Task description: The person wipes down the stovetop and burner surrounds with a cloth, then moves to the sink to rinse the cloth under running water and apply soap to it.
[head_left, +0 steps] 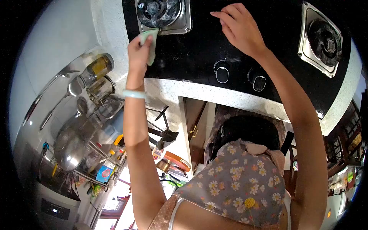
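Note:
A pale green cloth [152,48] is pinched in my left hand [138,53], close to the front left corner of the left burner [157,10] and its metal tray. My right hand [242,32] hovers over the black glass cooktop [184,57], fingers apart and partly bent, holding nothing. Two control knobs, a left one [222,74] and a right one [259,83], sit near the cooktop's front edge, below my right hand. The right burner [325,41] lies beyond my right forearm.
At the left, a metal rack [103,153] holds jars and packets, with a wok [71,148], ladles and a bottle [100,67] nearby. The speckled counter edge [214,96] runs in front of the cooktop. Below it is a cabinet opening [195,122].

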`<control>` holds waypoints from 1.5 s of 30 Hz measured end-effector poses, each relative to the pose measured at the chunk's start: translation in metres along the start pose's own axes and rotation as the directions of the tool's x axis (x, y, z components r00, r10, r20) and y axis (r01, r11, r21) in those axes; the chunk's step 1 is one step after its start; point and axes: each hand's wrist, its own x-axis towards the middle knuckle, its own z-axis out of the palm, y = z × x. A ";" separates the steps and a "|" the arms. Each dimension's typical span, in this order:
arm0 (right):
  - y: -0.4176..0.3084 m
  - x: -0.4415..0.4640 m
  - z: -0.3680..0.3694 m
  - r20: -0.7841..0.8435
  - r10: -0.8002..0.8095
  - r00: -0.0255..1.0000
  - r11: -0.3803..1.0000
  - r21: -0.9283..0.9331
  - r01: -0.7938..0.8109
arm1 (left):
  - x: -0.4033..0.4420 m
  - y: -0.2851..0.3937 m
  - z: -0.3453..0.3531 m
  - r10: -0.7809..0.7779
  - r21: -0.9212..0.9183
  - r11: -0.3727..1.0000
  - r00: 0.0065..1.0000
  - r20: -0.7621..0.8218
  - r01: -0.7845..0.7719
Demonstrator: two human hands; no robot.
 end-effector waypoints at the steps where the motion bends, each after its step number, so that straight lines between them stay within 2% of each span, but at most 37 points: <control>1: 0.000 0.001 0.000 0.010 0.015 1.000 1.000 0.006 -0.015 | -0.002 0.000 -0.011 -0.204 -0.296 0.934 0.979 0.026 0.203; 2: 0.001 0.001 -0.001 0.002 0.023 1.000 1.000 -0.001 -0.023 | -0.006 0.002 -0.024 -0.246 -0.470 0.844 0.965 0.091 0.260; 3: 0.001 0.001 -0.001 0.000 0.030 1.000 1.000 -0.006 -0.030 | -0.008 0.000 -0.034 -0.262 -0.566 0.767 0.953 0.152 0.301; 5: 0.002 0.001 0.000 0.004 0.030 1.000 0.999 -0.014 -0.030 | -0.013 -0.008 -0.052 -0.273 -0.727 0.573 0.925 0.265 0.378; 6: 0.002 0.001 0.000 0.011 0.029 1.000 0.999 -0.020 -0.028 | -0.014 -0.011 -0.055 -0.281 -0.754 0.537 0.923 0.262 0.377; 9: -0.002 0.002 0.002 0.022 0.046 0.999 0.998 -0.038 -0.045 | -0.016 -0.013 -0.056 -0.250 -0.751 0.557 0.934 0.255 0.354; 10: -0.003 0.002 0.002 0.026 0.055 0.998 0.998 -0.046 -0.053 | -0.014 -0.011 -0.056 -0.233 -0.700 0.668 0.964 0.127 0.254; 12: 0.000 0.003 0.001 0.026 0.053 0.998 0.996 -0.072 -0.051 | -0.004 -0.009 -0.057 -0.150 -0.526 0.848 0.981 -0.122 0.064; 13: 0.001 0.003 0.001 0.028 0.053 0.998 0.995 -0.083 -0.051 | 0.005 -0.014 -0.060 -0.059 -0.377 0.925 0.960 -0.273 -0.050; 14: 0.000 0.002 0.001 0.027 0.049 0.998 0.996 -0.082 -0.047 | 0.013 -0.016 -0.067 0.134 -0.031 0.988 0.935 -0.329 -0.153; 15: -0.001 0.001 0.002 0.025 0.045 0.999 0.996 -0.083 -0.043 | 0.021 -0.011 -0.070 0.332 0.321 0.919 0.890 -0.311 -0.231; 16: -0.001 0.001 0.001 0.019 0.041 0.999 0.995 -0.087 -0.039 | 0.031 -0.008 -0.064 0.580 0.536 0.743 0.785 -0.218 -0.400; 17: -0.001 0.002 0.002 0.020 0.046 0.999 0.996 -0.080 -0.045 | 0.039 -0.006 -0.056 0.771 0.701 0.489 0.634 -0.068 -0.519; 18: -0.002 0.002 0.002 0.021 0.052 0.998 0.996 -0.073 -0.051 | 0.037 0.002 -0.041 0.767 0.634 0.508 0.642 -0.025 -0.583; 21: -0.003 0.003 0.001 0.019 0.042 0.999 0.997 -0.071 -0.041 | 0.038 -0.001 -0.013 0.750 0.734 0.325 0.635 0.184 -0.597; 25: 0.000 0.005 0.001 0.010 0.043 0.999 0.997 -0.062 -0.042 | 0.035 0.001 -0.024 0.729 0.775 0.150 0.598 0.333 -0.614; 28: -0.007 -0.001 0.000 0.009 0.033 0.999 0.997 -0.067 -0.032 | 0.025 -0.002 -0.021 0.715 0.773 0.206 0.632 0.299 -0.600; 31: 0.014 -0.013 0.020 0.011 -0.012 1.000 0.975 -0.221 0.014 | 0.013 -0.009 -0.017 0.662 0.722 0.408 0.726 0.187 -0.558; 34: 0.013 -0.015 0.022 0.015 0.020 1.000 0.978 -0.207 -0.016 | 0.012 -0.015 -0.018 0.689 0.679 0.426 0.701 0.184 -0.598; 38: 0.012 -0.013 0.021 0.001 0.027 1.000 0.982 -0.189 -0.026 | 0.051 0.001 -0.019 0.713 0.680 0.376 0.665 0.221 -0.629; 42: 0.011 -0.010 0.020 0.001 0.041 0.999 0.983 -0.181 -0.040 | 0.106 0.018 -0.020 0.795 0.630 0.303 0.555 0.247 -0.715; 45: 0.010 -0.010 0.019 0.008 0.052 0.999 0.982 -0.181 -0.049 | 0.127 0.054 -0.015 0.768 0.550 0.342 0.564 0.303 -0.762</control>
